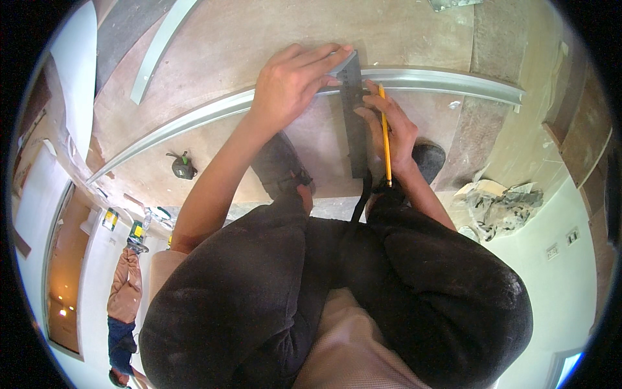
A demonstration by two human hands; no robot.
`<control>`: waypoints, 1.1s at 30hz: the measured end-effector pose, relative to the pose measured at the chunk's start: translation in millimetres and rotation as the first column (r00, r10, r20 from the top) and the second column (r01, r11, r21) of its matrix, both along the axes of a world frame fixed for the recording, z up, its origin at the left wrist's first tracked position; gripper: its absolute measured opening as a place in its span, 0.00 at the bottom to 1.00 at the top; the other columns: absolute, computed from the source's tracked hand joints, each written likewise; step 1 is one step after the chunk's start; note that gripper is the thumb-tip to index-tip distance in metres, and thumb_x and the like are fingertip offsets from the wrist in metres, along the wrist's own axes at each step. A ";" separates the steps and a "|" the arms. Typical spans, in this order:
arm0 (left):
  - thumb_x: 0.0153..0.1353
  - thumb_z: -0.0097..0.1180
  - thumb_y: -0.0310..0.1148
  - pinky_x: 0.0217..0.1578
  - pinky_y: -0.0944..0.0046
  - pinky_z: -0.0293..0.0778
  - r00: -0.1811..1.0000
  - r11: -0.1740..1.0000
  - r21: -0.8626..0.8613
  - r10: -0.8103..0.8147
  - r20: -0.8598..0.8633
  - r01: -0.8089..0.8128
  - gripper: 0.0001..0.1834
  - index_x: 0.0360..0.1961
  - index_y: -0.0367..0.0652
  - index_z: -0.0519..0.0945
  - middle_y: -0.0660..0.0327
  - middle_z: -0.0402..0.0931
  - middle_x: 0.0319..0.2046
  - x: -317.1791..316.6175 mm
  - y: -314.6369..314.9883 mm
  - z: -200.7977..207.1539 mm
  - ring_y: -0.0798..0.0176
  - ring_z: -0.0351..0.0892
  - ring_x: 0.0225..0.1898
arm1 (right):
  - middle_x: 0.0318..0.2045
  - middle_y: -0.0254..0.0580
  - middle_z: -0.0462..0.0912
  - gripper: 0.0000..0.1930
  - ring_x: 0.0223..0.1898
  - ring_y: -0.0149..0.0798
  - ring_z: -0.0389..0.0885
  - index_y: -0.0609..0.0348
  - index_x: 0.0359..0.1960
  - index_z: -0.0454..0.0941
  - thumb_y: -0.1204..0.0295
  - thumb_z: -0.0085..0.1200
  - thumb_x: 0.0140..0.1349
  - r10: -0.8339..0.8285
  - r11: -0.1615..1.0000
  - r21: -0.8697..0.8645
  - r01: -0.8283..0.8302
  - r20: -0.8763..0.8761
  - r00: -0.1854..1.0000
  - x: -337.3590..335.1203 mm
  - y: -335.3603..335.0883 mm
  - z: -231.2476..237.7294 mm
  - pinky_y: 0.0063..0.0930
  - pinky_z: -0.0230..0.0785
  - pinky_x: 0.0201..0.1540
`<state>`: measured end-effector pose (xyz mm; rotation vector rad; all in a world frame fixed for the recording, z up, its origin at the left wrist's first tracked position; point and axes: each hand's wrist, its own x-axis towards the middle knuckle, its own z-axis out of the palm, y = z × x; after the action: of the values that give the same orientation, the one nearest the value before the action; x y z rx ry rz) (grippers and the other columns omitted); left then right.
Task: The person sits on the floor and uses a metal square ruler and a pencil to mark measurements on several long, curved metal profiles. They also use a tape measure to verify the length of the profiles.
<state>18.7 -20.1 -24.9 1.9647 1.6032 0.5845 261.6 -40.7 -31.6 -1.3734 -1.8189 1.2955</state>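
A long silver metal channel [447, 80] lies across the floor in front of my feet. Over it rests a dark, flat try square [354, 133], its long blade pointing back toward me. My left hand [285, 84] grips the square's far end, fingers stretched along its short leg. On the other side of the blade, my right hand [396, 126] holds a yellow pencil [387, 152], which points up between the fingers. The right fingertips are close to the channel and the blade's edge; whether they touch the metal is hard to see.
A dark tape measure [184, 167] sits on the floor at left. Beyond it lies another pale metal strip [155, 55]. Crumpled plastic sheeting [502, 206] is heaped by the right wall. My shoes [278, 165] stand just behind the channel. Another person [123, 305] stands far off at left.
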 end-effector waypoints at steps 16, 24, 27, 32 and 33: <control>0.54 0.74 0.35 0.47 0.60 0.82 1.000 0.999 -0.039 0.007 -0.017 -0.007 0.35 0.67 0.56 0.85 0.63 0.88 0.56 0.1 -0.7 0.6 0.57 0.81 0.40 | 0.60 0.49 0.88 0.12 0.51 0.42 0.91 0.58 0.47 0.80 0.80 0.68 0.66 -0.020 0.965 -0.260 -0.018 -0.143 0.990 8.0 6.7 -5.2 0.32 0.82 0.55; 0.54 0.74 0.36 0.47 0.60 0.82 1.000 0.997 -0.070 0.014 -0.021 -0.015 0.35 0.67 0.57 0.85 0.64 0.88 0.56 0.1 -1.4 1.4 0.57 0.82 0.41 | 0.63 0.50 0.87 0.13 0.48 0.33 0.88 0.60 0.48 0.78 0.81 0.68 0.66 -0.042 0.945 -0.326 -0.032 -0.217 0.975 12.1 5.8 -10.3 0.30 0.82 0.54; 0.54 0.74 0.36 0.47 0.60 0.82 1.000 0.998 -0.067 0.016 -0.022 -0.018 0.35 0.67 0.57 0.85 0.64 0.88 0.56 0.4 -0.2 2.1 0.57 0.82 0.41 | 0.63 0.51 0.86 0.14 0.47 0.31 0.87 0.60 0.49 0.77 0.82 0.68 0.67 -0.029 0.948 -0.315 -0.047 -0.230 0.973 12.5 6.5 -11.0 0.29 0.82 0.52; 0.54 0.74 0.36 0.47 0.60 0.82 0.999 0.997 -0.071 0.024 -0.027 -0.026 0.34 0.66 0.56 0.86 0.64 0.89 0.56 1.6 0.4 3.3 0.57 0.82 0.40 | 0.63 0.50 0.86 0.14 0.46 0.30 0.87 0.59 0.49 0.75 0.82 0.67 0.67 -0.023 0.947 -0.316 -0.054 -0.237 0.971 12.7 7.9 -9.5 0.29 0.82 0.51; 0.54 0.74 0.36 0.47 0.60 0.82 0.999 0.997 -0.073 0.023 -0.027 -0.025 0.34 0.66 0.56 0.86 0.64 0.89 0.56 1.8 0.4 3.0 0.57 0.81 0.40 | 0.63 0.50 0.86 0.14 0.46 0.29 0.87 0.59 0.49 0.75 0.82 0.67 0.67 -0.018 0.943 -0.329 -0.059 -0.229 0.973 12.9 9.2 -7.6 0.29 0.82 0.51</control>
<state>20.6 -19.8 -21.9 1.9091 1.6434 0.5034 274.5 -31.5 -39.2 -1.3070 -1.5104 1.7578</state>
